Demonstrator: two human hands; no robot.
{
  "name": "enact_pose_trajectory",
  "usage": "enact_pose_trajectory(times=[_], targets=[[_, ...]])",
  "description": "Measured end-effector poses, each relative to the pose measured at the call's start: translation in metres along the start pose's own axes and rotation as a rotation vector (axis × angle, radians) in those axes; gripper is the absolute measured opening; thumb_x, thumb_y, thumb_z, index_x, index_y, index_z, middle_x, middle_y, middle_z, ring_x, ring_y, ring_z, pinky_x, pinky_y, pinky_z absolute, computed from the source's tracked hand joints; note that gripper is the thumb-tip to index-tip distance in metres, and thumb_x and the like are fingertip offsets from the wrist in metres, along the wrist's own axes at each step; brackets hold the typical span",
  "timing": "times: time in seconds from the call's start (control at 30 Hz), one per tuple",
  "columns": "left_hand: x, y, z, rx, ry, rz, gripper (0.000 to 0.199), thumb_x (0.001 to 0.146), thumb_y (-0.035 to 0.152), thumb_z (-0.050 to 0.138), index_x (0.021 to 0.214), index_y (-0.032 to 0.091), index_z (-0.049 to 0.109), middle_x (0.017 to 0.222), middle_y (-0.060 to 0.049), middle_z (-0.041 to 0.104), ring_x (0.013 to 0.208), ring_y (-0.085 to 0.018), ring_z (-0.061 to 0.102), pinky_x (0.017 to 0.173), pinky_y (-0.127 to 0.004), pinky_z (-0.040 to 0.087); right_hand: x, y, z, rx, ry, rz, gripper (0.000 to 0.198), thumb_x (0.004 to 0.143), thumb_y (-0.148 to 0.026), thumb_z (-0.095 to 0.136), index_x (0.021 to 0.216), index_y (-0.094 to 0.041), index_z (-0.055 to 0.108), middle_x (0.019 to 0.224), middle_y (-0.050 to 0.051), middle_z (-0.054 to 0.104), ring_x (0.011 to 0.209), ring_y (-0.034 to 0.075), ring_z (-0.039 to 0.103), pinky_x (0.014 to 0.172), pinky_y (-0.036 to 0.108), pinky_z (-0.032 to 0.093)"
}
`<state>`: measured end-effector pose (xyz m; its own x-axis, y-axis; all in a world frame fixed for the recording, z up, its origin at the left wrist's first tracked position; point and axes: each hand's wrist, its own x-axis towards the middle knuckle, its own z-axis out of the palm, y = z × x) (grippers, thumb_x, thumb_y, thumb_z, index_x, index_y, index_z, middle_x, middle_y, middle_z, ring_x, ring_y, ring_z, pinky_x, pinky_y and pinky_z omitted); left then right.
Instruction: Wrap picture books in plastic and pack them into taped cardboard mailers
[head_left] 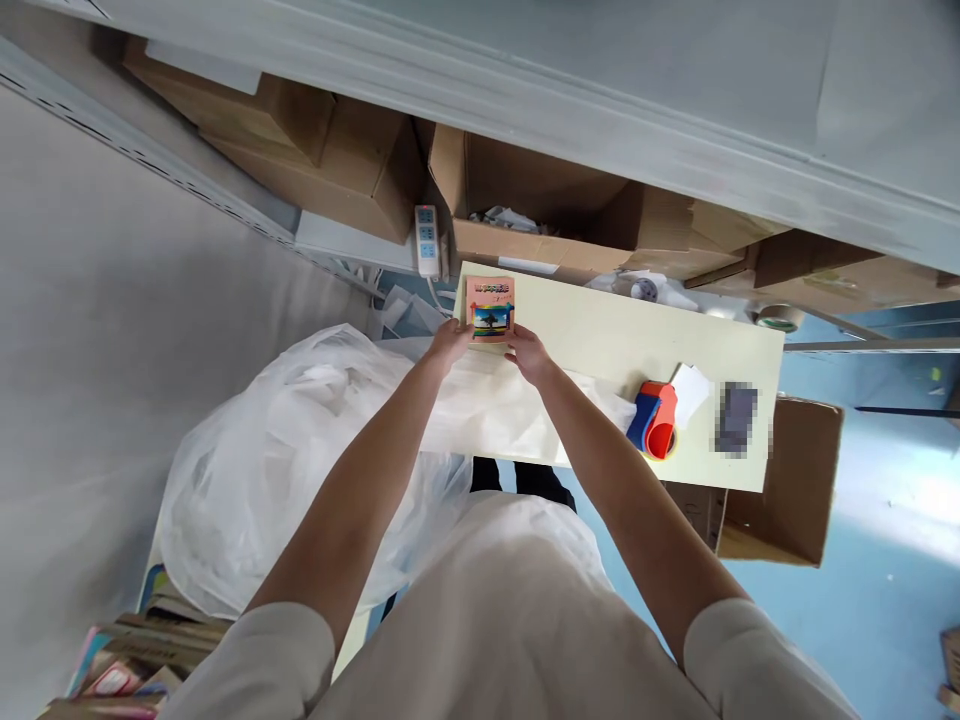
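Note:
A small pink book (491, 308) with a tree picture on its cover lies at the far left end of the pale table (577, 325). My left hand (451, 342) grips its lower left edge, and my right hand (528, 352) pinches the lower right edge. Just below the book, translucent white plastic sheeting (495, 408) spreads across the table's front. To the right stands a red and blue tape dispenser (657, 420), with white paper slips (691, 390) beside it.
A large bundle of plastic film (285, 450) bulges at left. Behind the table are an open cardboard box (525, 240) and a power strip (427, 240). A blurred dark object (736, 418) lies at the table's right. Another open carton (802, 480) sits beyond. Stacked books (135, 650) fill the lower left.

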<state>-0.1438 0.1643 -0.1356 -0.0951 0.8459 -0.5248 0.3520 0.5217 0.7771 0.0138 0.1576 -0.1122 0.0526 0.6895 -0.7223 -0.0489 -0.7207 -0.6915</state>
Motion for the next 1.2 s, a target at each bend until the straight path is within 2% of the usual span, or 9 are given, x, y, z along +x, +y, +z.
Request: enact_pose_trajectory(times=[0.17, 0.3, 0.4, 0.53, 0.7, 0.8, 0.97, 1.1, 1.2], targets=[[-0.006, 0.02, -0.008, -0.018, -0.008, 0.056, 0.017, 0.076, 0.023, 0.052, 0.085, 0.015, 0.065, 0.08, -0.006, 0.068, 0.076, -0.017, 0.062, 0.068, -0.025, 0.046, -0.013, -0.015, -0.003, -0.038, 0.079, -0.202, 0.029, 0.071, -0.033, 0.055, 0.096, -0.02, 0.062, 0.092, 0.001, 0.064, 0.08, 0.013, 0.054, 0.071, 0.028, 0.044], [-0.034, 0.034, -0.001, -0.051, -0.007, 0.223, 0.018, 0.075, 0.025, 0.053, 0.087, 0.015, 0.063, 0.084, -0.005, 0.068, 0.077, -0.015, 0.062, 0.072, -0.025, 0.047, -0.051, -0.014, -0.04, -0.038, 0.044, -0.365, 0.033, 0.069, -0.037, 0.06, 0.097, -0.019, 0.062, 0.089, 0.002, 0.067, 0.077, 0.013, 0.058, 0.07, 0.028, 0.046], [-0.071, 0.031, 0.028, -0.096, -0.138, 0.281, 0.016, 0.073, 0.024, 0.055, 0.086, 0.016, 0.061, 0.085, -0.004, 0.068, 0.075, -0.014, 0.063, 0.07, -0.025, 0.049, -0.09, 0.015, -0.084, -0.055, 0.088, -0.427, 0.035, 0.069, -0.039, 0.062, 0.096, -0.017, 0.062, 0.089, 0.005, 0.07, 0.079, 0.016, 0.062, 0.073, 0.031, 0.049], [-0.124, 0.012, 0.089, 0.008, -0.345, 0.233, 0.012, 0.071, 0.017, 0.057, 0.082, 0.017, 0.061, 0.084, -0.004, 0.069, 0.075, -0.015, 0.065, 0.071, -0.026, 0.051, -0.135, 0.08, -0.143, -0.164, 0.25, -0.344, 0.036, 0.07, -0.038, 0.062, 0.099, -0.017, 0.061, 0.087, 0.008, 0.072, 0.081, 0.021, 0.067, 0.076, 0.036, 0.052], [-0.16, -0.008, 0.149, 0.164, -0.405, 0.122, 0.01, 0.071, 0.013, 0.058, 0.079, 0.017, 0.063, 0.078, -0.005, 0.07, 0.074, -0.018, 0.066, 0.073, -0.03, 0.052, -0.153, 0.143, -0.188, -0.357, 0.404, -0.242, 0.026, 0.072, -0.03, 0.056, 0.094, -0.019, 0.063, 0.082, 0.007, 0.072, 0.075, 0.022, 0.068, 0.073, 0.036, 0.053], [-0.164, -0.012, 0.164, 0.223, -0.408, 0.109, 0.012, 0.072, 0.011, 0.057, 0.08, 0.016, 0.064, 0.079, -0.006, 0.07, 0.076, -0.02, 0.066, 0.074, -0.031, 0.052, -0.145, 0.157, -0.197, -0.45, 0.411, -0.242, 0.024, 0.073, -0.023, 0.051, 0.093, -0.019, 0.063, 0.082, 0.007, 0.072, 0.077, 0.021, 0.068, 0.073, 0.034, 0.053], [-0.169, -0.014, 0.17, 0.348, -0.384, 0.142, 0.022, 0.075, 0.015, 0.058, 0.095, 0.017, 0.064, 0.094, -0.008, 0.068, 0.088, -0.021, 0.064, 0.084, -0.035, 0.05, -0.133, 0.168, -0.197, -0.484, 0.455, -0.289, 0.027, 0.075, -0.018, 0.047, 0.097, -0.018, 0.063, 0.09, 0.01, 0.067, 0.083, 0.022, 0.063, 0.08, 0.039, 0.05], [-0.178, -0.016, 0.173, 0.499, -0.285, 0.407, 0.041, 0.078, 0.02, 0.058, 0.118, 0.017, 0.055, 0.114, -0.013, 0.058, 0.108, -0.026, 0.055, 0.094, -0.041, 0.045, -0.14, 0.183, -0.196, -0.593, 0.606, -0.455, 0.035, 0.078, -0.021, 0.048, 0.111, -0.016, 0.057, 0.111, 0.016, 0.057, 0.107, 0.028, 0.053, 0.092, 0.047, 0.044], [-0.184, -0.018, 0.18, 0.614, -0.323, 0.554, 0.043, 0.077, 0.019, 0.059, 0.12, 0.016, 0.054, 0.12, -0.015, 0.052, 0.115, -0.027, 0.05, 0.098, -0.044, 0.043, -0.145, 0.192, -0.193, -0.583, 0.631, -0.449, 0.048, 0.075, -0.022, 0.052, 0.123, -0.016, 0.047, 0.124, 0.018, 0.048, 0.119, 0.031, 0.044, 0.096, 0.052, 0.039]])
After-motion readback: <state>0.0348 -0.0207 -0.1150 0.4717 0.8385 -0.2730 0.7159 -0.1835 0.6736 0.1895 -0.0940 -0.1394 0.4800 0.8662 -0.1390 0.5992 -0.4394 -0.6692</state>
